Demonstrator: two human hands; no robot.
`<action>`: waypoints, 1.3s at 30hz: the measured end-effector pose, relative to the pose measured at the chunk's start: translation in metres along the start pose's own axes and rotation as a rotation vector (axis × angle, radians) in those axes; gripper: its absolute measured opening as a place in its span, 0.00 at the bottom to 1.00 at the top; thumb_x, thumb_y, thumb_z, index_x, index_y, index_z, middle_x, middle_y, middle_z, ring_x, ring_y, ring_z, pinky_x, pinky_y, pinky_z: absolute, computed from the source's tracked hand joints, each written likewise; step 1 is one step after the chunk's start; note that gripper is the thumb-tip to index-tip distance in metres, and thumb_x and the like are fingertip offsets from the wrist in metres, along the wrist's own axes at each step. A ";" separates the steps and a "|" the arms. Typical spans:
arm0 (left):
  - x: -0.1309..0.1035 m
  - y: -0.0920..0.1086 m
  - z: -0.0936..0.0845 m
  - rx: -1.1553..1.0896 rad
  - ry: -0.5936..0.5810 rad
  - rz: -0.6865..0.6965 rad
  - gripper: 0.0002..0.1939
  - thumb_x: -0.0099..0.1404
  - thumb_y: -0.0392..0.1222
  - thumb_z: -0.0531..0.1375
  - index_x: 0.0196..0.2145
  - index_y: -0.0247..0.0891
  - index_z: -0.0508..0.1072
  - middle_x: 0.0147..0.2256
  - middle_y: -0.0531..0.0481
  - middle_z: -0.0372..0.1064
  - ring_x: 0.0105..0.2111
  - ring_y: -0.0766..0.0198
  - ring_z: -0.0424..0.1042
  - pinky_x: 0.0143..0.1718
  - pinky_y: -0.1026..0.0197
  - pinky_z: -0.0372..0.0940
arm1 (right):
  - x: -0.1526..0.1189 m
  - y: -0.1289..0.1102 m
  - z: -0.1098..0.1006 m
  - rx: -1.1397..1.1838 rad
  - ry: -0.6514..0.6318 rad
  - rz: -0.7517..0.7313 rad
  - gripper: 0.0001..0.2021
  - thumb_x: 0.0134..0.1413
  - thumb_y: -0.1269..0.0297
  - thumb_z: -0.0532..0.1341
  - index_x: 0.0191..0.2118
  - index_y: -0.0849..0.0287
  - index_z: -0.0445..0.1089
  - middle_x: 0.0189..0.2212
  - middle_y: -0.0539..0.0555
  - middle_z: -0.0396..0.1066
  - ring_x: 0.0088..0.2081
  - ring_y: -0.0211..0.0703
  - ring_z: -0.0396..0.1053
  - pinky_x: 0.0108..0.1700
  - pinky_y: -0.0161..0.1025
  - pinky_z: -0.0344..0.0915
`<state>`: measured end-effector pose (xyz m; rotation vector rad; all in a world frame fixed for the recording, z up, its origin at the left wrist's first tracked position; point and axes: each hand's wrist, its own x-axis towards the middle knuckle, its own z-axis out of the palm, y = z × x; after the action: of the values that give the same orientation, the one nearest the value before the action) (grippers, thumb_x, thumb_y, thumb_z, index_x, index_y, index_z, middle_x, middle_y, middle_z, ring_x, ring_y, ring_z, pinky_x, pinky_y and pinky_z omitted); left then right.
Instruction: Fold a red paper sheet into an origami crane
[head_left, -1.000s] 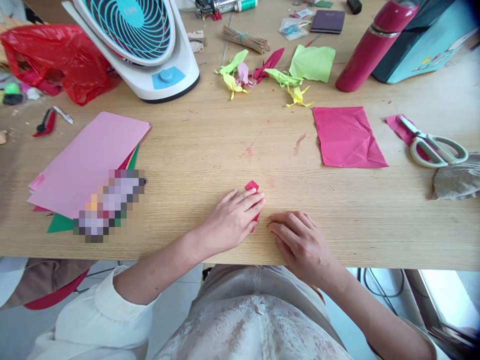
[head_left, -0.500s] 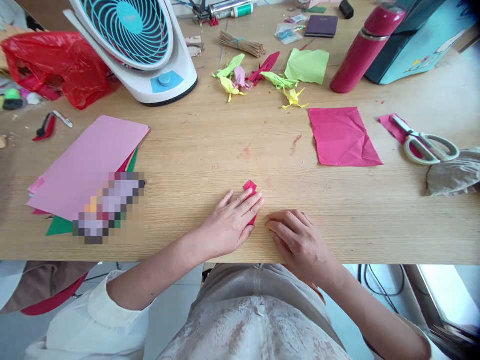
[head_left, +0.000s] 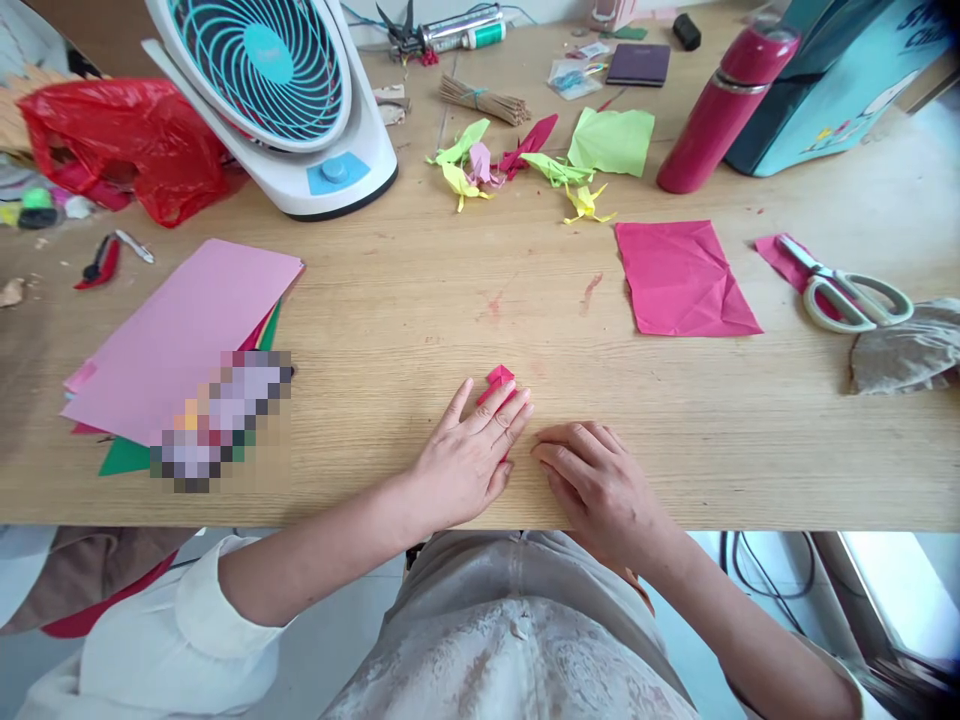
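A small folded piece of pink-red paper (head_left: 500, 376) lies on the table before me, its pointed top showing. My left hand (head_left: 474, 448) rests flat over it with fingers stretched out, covering most of the paper's lower part. Just to the right, my right hand (head_left: 592, 475) rests at the table's front, fingers curled and pressed together, with nothing visible in them. It is apart from the folded paper.
Farther right lie a creased pink-red square sheet (head_left: 686, 280) and scissors (head_left: 855, 290). Coloured sheets (head_left: 187, 335) are stacked at left beside a blurred-out object (head_left: 221, 420). Behind stand a fan (head_left: 330, 180), folded paper cranes (head_left: 465, 185) and a red flask (head_left: 724, 115).
My left hand has shifted slightly over the folded paper, so a left edge of it now shows beside the fingers. My right hand has stayed in place. The view has tilted a little.
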<state>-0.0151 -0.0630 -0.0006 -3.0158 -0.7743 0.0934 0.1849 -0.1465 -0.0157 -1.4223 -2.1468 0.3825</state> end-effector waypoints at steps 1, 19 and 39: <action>0.000 0.001 0.000 0.005 -0.008 0.002 0.34 0.73 0.49 0.50 0.70 0.30 0.50 0.72 0.42 0.41 0.72 0.52 0.39 0.71 0.38 0.34 | 0.000 0.000 0.000 0.002 -0.003 0.002 0.09 0.65 0.74 0.55 0.44 0.58 0.70 0.46 0.58 0.72 0.45 0.50 0.66 0.47 0.48 0.63; 0.001 0.005 0.003 0.006 -0.074 0.057 0.63 0.56 0.80 0.52 0.71 0.24 0.47 0.71 0.27 0.34 0.72 0.39 0.33 0.69 0.34 0.31 | 0.000 0.000 -0.001 0.012 -0.008 -0.002 0.09 0.66 0.74 0.54 0.45 0.60 0.70 0.47 0.59 0.72 0.45 0.49 0.66 0.46 0.48 0.63; 0.017 -0.017 -0.008 -0.361 0.195 -0.423 0.32 0.65 0.56 0.62 0.60 0.37 0.63 0.51 0.39 0.66 0.52 0.47 0.66 0.53 0.46 0.63 | 0.036 0.015 -0.010 0.196 0.008 0.368 0.08 0.64 0.68 0.57 0.46 0.55 0.70 0.42 0.54 0.72 0.34 0.40 0.73 0.36 0.38 0.66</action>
<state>-0.0080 -0.0406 0.0073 -3.0180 -1.5211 -0.3824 0.1910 -0.1079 -0.0054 -1.6955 -1.7800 0.6998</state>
